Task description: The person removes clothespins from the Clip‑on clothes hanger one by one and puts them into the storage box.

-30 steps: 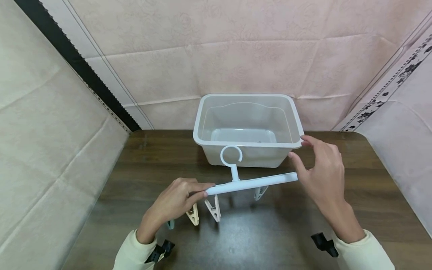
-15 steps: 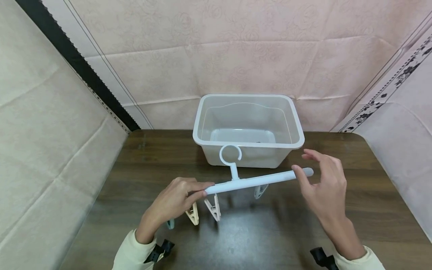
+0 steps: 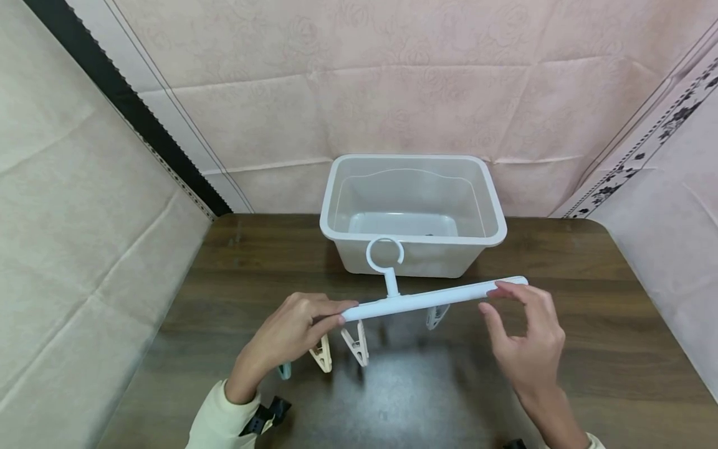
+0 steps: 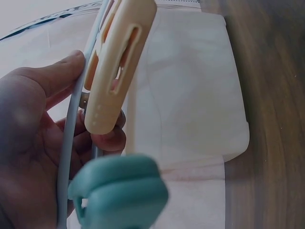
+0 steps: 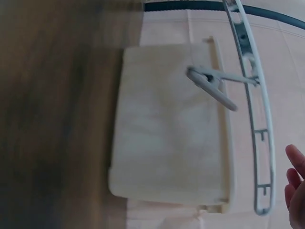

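Note:
My left hand (image 3: 303,321) pinches the left part of a light-blue clip hanger (image 3: 426,301), its hook standing up in front of the tub. From the bar hang a teal clip (image 4: 119,193), a cream clip (image 4: 116,71), a pale clip (image 3: 361,346) and, right of the hook, a grey clip (image 5: 209,83). In the head view my left hand partly hides the teal and cream ones. My right hand (image 3: 530,330) is at the bar's right end, fingers loosely bent with nothing in them; the right wrist view shows its fingertips (image 5: 296,160) apart from the bar.
A pale grey plastic tub (image 3: 412,255) stands at the back of the dark wooden table (image 3: 252,249), directly behind the hanger. Light patterned cloth (image 3: 415,106) hangs behind the table and along both sides.
My right hand has come away from the tub's right corner, down toward the front edge, and the bar's right end now shows. The left hand keeps its hold on the hanger, nearly still.

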